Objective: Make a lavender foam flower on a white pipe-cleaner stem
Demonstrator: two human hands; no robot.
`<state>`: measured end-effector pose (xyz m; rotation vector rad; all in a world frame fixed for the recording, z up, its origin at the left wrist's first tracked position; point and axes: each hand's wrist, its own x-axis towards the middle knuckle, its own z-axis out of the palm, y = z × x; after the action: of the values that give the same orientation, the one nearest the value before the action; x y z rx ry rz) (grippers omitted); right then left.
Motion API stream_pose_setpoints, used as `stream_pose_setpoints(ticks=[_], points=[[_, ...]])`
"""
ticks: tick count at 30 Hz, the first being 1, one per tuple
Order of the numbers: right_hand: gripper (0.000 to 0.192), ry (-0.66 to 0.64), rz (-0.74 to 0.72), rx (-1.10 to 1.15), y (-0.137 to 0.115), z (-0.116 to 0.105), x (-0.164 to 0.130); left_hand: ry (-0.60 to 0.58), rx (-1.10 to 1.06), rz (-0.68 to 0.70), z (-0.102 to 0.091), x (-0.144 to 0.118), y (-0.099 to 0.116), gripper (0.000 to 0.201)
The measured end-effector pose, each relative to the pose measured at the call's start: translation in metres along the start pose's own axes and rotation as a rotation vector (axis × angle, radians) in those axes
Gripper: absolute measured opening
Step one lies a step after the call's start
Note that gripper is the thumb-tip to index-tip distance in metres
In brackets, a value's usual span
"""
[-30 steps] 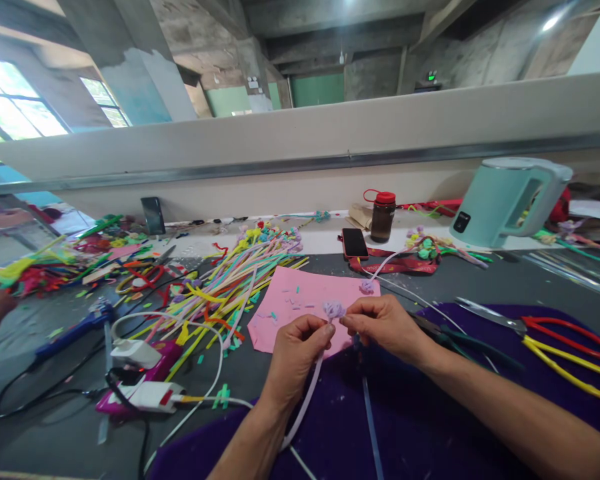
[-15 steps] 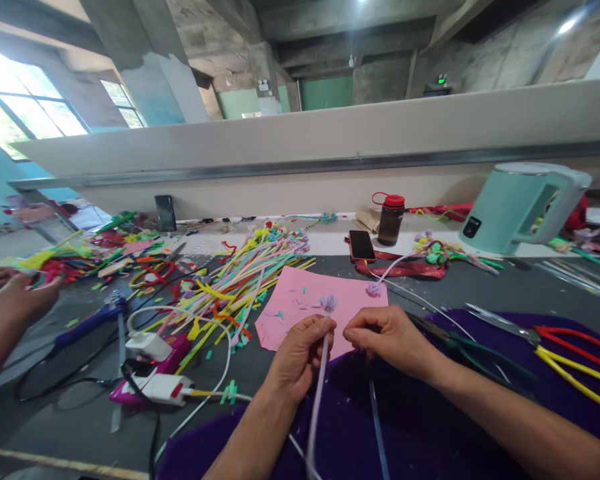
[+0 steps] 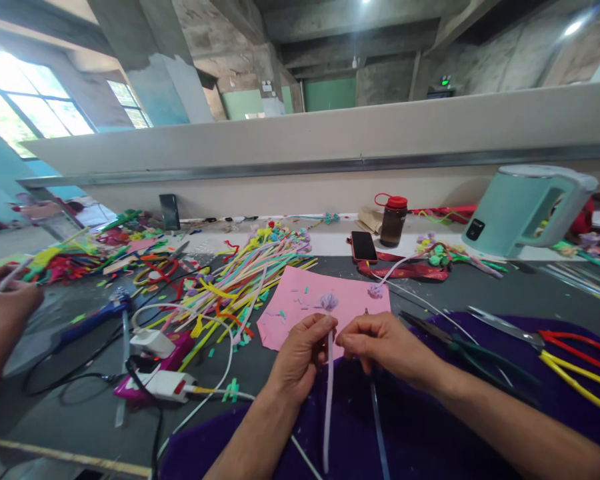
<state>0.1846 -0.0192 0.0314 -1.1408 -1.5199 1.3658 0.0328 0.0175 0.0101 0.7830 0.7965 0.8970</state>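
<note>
My left hand (image 3: 300, 353) fingers pinch the lilac flower stem (image 3: 328, 373); right hand (image 3: 383, 343) fingers closed beside it. Pink paper (image 3: 305, 303) behind, pliers (image 3: 460, 347) right on tabletop (image 3: 80, 413).

Both forearms reach in from the bottom edge toward lower centre; left hand (image 3: 300, 353) curled, thumb and forefinger pinched, right hand (image 3: 385, 343) knuckles up, fingers tucked, fingertips nearly meeting

A dark grey table (image 3: 70, 427) carries a purple cloth (image 3: 430, 427), pink sheet (image 3: 300, 307), heaped coloured strips (image 3: 245, 273), cables (image 3: 215, 373), phone (image 3: 364, 246), bottle (image 3: 393, 221), kettle (image 3: 523, 210), scissors (image 3: 545, 343).
</note>
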Motion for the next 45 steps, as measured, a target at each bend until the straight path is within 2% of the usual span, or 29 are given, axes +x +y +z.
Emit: stream_pose_setpoints(ticks=[3,6,10,13,16,19,21,23,28,32,36,40,45], points=[[0.017,0.004,0.019,-0.002,0.004,0.014,0.005,0.0,0.024,0.053,0.002,-0.001,0.0,0.021],[0.019,0.012,0.043,0.01,0.003,0.018,0.01,0.013,0.014,0.061,0.002,-0.002,0.0,0.02],[0.02,-0.117,0.112,0.169,-0.005,0.015,0.014,-0.016,-0.016,0.046,0.003,-0.004,0.004,0.02],[0.021,-0.188,0.114,0.16,-0.01,0.011,0.016,0.012,-0.063,0.066,0.002,-0.006,0.013,0.02],[0.021,-0.145,0.059,-0.002,-0.016,0.005,0.018,0.031,-0.123,0.145,-0.006,-0.009,0.027,0.019],[0.018,-0.005,0.004,-0.083,-0.02,-0.007,0.021,-0.069,-0.279,0.155,-0.017,-0.014,0.042,0.015],[0.017,0.028,0.011,-0.115,-0.018,-0.014,0.025,-0.133,-0.351,0.137,-0.023,-0.017,0.049,0.013],[0.017,0.003,0.009,-0.23,-0.011,-0.019,0.031,-0.167,-0.38,0.137,-0.027,-0.018,0.053,0.012],[0.017,-0.097,-0.181,-0.873,0.01,-0.017,0.059,-0.101,-0.387,0.17,-0.027,-0.017,0.054,0.01],[0.02,-0.094,-0.195,-1.01,0.013,-0.013,0.079,-0.033,-0.406,0.214,-0.031,-0.017,0.058,0.009],[0.024,-0.131,-0.202,-1.112,0.011,0.0,0.089,-0.027,-0.409,0.279,-0.035,-0.019,0.061,0.008],[0.024,-0.191,-0.243,-1.194,0.015,0.028,0.096,0.0,-0.385,0.269,-0.032,-0.019,0.06,0.009],[0.025,-0.195,-0.231,-1.255,0.026,0.06,0.111,0.012,-0.361,0.257,-0.026,-0.017,0.055,0.011]])
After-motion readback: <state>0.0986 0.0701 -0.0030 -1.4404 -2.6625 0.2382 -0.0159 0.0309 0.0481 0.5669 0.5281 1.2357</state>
